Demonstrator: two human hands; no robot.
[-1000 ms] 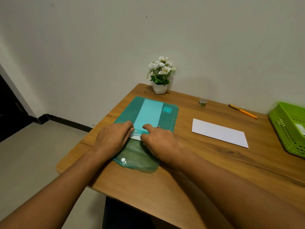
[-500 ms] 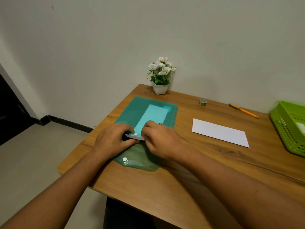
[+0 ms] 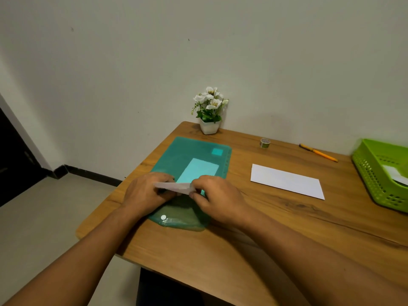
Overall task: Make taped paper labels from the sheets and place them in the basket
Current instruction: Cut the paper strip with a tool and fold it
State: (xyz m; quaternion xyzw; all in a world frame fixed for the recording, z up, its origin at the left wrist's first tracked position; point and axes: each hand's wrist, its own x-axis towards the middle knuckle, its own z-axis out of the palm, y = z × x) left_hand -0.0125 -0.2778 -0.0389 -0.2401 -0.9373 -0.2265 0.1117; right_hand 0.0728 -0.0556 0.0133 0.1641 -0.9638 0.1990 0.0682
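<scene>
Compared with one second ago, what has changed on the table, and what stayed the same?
The left hand and right hand took hold of the sheet at its near end, lifted that end and drew the sheet toward the person, so less of it lies inside the folder. The folder, white paper, tape roll, pencil, basket and flower pot stayed in place.

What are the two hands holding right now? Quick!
Left hand: pinching one end of the white paper sheet.
Right hand: pinching the other end of it.
</scene>
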